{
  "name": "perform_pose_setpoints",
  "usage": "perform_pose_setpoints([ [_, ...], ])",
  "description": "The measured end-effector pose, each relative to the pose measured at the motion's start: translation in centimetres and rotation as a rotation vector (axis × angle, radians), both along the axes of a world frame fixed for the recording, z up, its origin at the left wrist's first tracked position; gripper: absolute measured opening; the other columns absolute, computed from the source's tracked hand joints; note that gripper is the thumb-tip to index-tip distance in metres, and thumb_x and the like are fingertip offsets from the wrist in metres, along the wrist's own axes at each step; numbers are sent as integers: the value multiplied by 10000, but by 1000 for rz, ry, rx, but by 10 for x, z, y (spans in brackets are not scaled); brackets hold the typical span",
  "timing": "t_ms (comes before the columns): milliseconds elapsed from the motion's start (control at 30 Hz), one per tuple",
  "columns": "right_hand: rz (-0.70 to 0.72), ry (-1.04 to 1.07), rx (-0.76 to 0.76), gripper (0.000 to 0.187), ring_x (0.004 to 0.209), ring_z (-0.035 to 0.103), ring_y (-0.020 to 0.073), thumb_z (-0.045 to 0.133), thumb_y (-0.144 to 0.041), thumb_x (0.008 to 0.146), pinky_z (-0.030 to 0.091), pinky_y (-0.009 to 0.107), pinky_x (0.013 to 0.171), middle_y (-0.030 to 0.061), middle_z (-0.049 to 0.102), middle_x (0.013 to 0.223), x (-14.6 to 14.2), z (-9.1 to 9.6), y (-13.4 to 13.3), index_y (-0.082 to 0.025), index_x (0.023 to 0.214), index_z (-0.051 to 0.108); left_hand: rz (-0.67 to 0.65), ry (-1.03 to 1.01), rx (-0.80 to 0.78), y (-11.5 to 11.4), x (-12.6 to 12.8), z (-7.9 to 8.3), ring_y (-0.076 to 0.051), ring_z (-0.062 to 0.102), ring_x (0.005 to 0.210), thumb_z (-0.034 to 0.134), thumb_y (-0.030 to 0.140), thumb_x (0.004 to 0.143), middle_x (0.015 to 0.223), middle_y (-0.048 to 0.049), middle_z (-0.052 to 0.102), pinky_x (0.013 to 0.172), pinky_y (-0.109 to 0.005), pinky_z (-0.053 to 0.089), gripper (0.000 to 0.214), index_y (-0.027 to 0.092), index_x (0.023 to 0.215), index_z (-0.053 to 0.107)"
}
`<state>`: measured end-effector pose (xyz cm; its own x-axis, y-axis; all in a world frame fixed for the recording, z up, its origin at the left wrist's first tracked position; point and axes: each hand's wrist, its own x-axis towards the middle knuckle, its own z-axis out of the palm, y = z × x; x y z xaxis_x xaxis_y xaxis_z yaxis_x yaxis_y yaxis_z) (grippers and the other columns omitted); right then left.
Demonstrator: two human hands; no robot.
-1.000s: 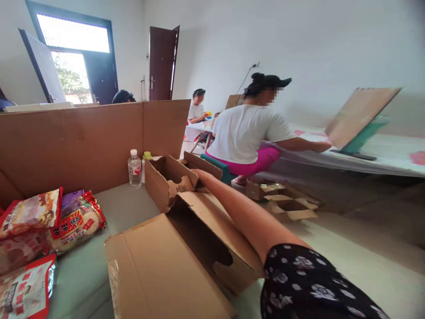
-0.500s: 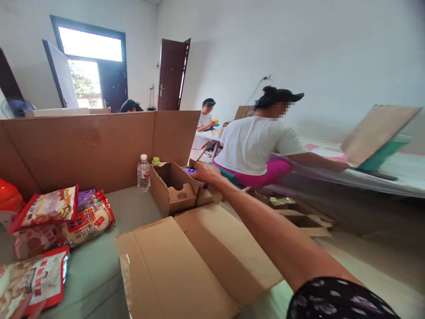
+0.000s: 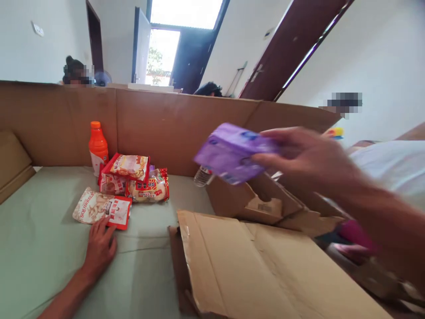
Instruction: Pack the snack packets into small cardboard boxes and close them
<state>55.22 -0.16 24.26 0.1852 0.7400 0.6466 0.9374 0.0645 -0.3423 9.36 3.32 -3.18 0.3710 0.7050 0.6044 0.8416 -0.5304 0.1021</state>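
My right hand [image 3: 303,157], partly blurred, pinches the right end of a soft purple plastic-wrapped pack [image 3: 229,153] in the air above the open cardboard box [image 3: 229,197]. The pack hides part of a clear water bottle [image 3: 203,177]. On the green cloth, my left hand [image 3: 99,248] lies with its fingers stretched out at the lower edge of a white and red snack bag [image 3: 94,207]. Behind that bag lie a red and cream snack packet [image 3: 131,167] and a bag of rice crackers [image 3: 149,188]. An orange-capped bottle [image 3: 98,146] stands beside them.
A closed flat carton [image 3: 239,270] takes up the front right. A tall cardboard panel [image 3: 186,133] runs along the back of the cloth-covered surface [image 3: 49,230]. Other people are partly visible beyond it, and a white-shirted person [image 3: 395,173] is at the right.
My right hand has come up and left from beyond the open box with the purple pack. The view has swung left, bringing my left hand and the whole snack group into sight.
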Motion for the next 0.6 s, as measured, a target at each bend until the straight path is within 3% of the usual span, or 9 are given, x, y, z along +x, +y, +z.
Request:
perform_pose_setpoints([
  [100, 430, -19, -274, 486, 877, 706, 227, 666, -357, 872, 582, 402, 785, 142, 704, 1192, -81, -26, 31, -158, 1308, 589, -4, -37, 27, 4, -1, -3, -328, 559, 1239, 498, 124, 854, 1287, -170, 635, 1045, -512, 478, 340, 172, 1117, 708],
  [233, 575, -177, -466, 505, 1129, 667, 256, 753, -118, 729, 531, 401, 985, 117, 714, 1234, -154, -82, 65, -171, 1225, 674, -49, -94, 82, 15, -4, -9, -343, 584, 1177, 456, 165, 901, 1223, -201, 645, 987, -522, 501, 314, 132, 1099, 697],
  [333, 587, -239, -578, 455, 1095, 687, 216, 767, -24, 656, 536, 331, 966, 75, 748, 1165, -166, -106, 79, -195, 1077, 750, -71, -113, 125, 28, -6, -17, -340, 598, 1144, 433, 218, 926, 1186, -194, 653, 980, -518, 498, 307, 139, 1062, 697],
  [400, 539, -249, -600, 394, 1131, 672, 231, 750, -20, 681, 522, 351, 989, 107, 730, 1206, -158, -103, 76, -175, 1043, 764, -71, -110, 121, 35, -6, -21, -336, 598, 1142, 422, 244, 933, 1191, -188, 653, 981, -512, 495, 316, 147, 1053, 697],
  [467, 478, -244, -582, 344, 1200, 630, 256, 708, -57, 756, 485, 408, 1040, 146, 682, 1287, -146, -90, 55, -156, 1082, 754, -71, -113, 86, 38, -6, -22, -337, 594, 1152, 423, 259, 933, 1202, -185, 653, 986, -512, 489, 317, 155, 1051, 698],
  [600, 441, -250, -546, 348, 1172, 615, 257, 649, -175, 856, 453, 469, 1046, 129, 673, 1268, -141, -63, -26, -188, 1197, 710, -97, -141, 27, 36, -4, -14, -349, 582, 1193, 458, 270, 910, 1200, -171, 658, 1031, -526, 459, 292, 180, 1052, 697],
])
